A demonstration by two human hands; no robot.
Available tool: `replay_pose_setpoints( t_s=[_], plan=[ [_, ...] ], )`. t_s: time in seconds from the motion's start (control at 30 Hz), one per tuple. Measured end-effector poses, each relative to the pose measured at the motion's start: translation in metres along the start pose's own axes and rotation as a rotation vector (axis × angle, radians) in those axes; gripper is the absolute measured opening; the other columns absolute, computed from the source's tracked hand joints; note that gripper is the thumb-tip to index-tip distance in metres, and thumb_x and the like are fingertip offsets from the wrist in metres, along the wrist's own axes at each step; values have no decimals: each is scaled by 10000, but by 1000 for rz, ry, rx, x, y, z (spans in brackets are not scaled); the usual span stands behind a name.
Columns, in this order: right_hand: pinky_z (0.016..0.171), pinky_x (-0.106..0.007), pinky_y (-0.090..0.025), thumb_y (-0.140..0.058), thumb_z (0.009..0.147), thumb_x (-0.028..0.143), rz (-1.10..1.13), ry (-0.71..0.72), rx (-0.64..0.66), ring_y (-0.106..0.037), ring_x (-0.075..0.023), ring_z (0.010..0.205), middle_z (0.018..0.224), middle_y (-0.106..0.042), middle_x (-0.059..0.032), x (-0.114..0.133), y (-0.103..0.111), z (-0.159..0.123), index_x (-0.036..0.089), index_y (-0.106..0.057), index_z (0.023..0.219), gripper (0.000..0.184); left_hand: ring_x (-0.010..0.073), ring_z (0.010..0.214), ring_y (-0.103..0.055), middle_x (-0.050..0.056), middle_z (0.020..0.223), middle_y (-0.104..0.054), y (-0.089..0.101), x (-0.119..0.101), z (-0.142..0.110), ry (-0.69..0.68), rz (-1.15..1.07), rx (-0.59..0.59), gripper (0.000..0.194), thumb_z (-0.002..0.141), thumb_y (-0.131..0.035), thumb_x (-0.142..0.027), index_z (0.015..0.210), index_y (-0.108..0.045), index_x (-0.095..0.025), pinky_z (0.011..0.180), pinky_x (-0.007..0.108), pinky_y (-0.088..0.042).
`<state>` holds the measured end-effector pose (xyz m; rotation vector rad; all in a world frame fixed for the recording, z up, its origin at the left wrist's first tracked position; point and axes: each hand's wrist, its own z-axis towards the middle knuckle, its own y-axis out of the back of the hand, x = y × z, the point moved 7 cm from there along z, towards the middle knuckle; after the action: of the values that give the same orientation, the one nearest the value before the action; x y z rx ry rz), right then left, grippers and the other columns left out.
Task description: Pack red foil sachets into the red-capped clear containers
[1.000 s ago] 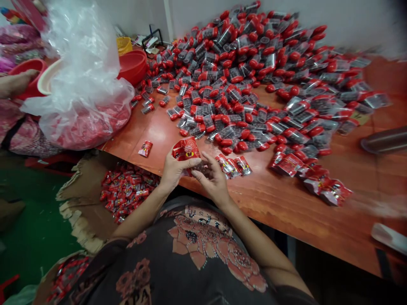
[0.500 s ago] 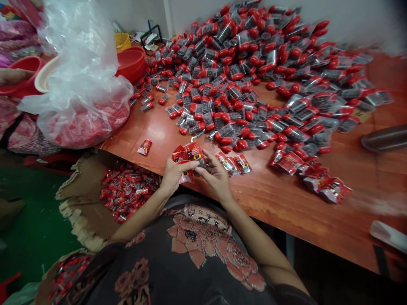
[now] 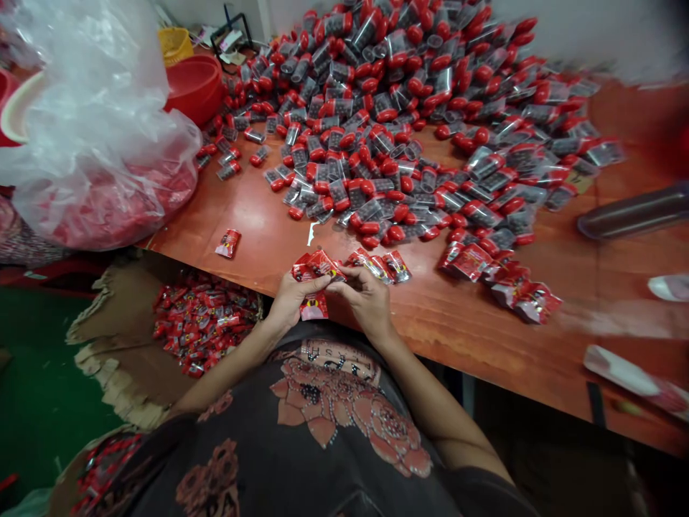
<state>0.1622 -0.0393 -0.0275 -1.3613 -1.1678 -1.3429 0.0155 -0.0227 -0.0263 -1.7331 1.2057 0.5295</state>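
Observation:
Small red printed packets [image 3: 314, 304] are fanned out in my left hand [image 3: 289, 300], its thumb pressed on top of them. My right hand [image 3: 368, 303] pinches the right end of the uppermost packet, fingertips close to my left thumb. Both hands are at the table's front edge, just above it. Right behind my right fingers lie several more red packets [image 3: 397, 266] in a row. A single packet [image 3: 228, 243] rests apart on the left. What lies inside my right fingers is partly hidden.
A large heap of clear tubes with red caps [image 3: 371, 143] covers the table's back. More packets [image 3: 530, 298] lie to the right. A plastic bag of red wrappers [image 3: 118, 201] and a red bowl [image 3: 194, 87] stand left. Below, a cardboard box [image 3: 115, 337] holds packets.
The view has shifted to the right. The packets in my hands have tilted flatter, and my right fingers have closed in on the upper one's end. A person's arm at far left has left view.

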Motion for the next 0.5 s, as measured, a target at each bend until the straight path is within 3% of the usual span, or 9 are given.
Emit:
replay_pose_setpoints(
  t_s=[0.1,0.17,0.3,0.4,0.5],
  plan=[
    [676,-343,-573,-762,747,338,-5,-57,-128,-648,-153,681,799,-718,3,-14,29,0,231,-707,1015,294,210,736,-720,92,823,-758,10,16,2,143,-99,-56,284,637,-862,-244,869,-734,-144,753,348,-568],
    [715,-364,-571,-747,760,369,-82,-57,-236,-641,-166,722,826,-699,-3,-19,54,1,227,-701,1039,316,225,767,-727,121,851,-759,15,22,3,253,-163,-72,230,665,-810,-168,877,-731,-125,755,355,-569],
    [795,-447,-550,-731,787,425,-476,21,-321,-598,-198,765,921,-630,-48,-10,83,3,233,-718,1064,337,247,839,-730,141,900,-756,17,24,7,342,-217,-53,257,641,-730,-29,884,-714,-111,773,372,-571],
    [790,-451,-547,-699,834,409,-595,124,-272,-588,-205,777,1023,-585,-76,7,70,0,285,-672,1194,381,218,818,-721,101,912,-750,18,19,11,245,-233,-91,233,663,-757,-68,874,-705,-150,764,372,-573],
    [761,-406,-554,-687,856,360,-496,208,20,-604,-198,769,1006,-613,-61,15,21,-2,330,-628,1241,390,182,754,-702,62,874,-739,20,15,15,122,-207,-149,228,649,-808,-112,850,-717,-169,713,338,-568]
  ],
)
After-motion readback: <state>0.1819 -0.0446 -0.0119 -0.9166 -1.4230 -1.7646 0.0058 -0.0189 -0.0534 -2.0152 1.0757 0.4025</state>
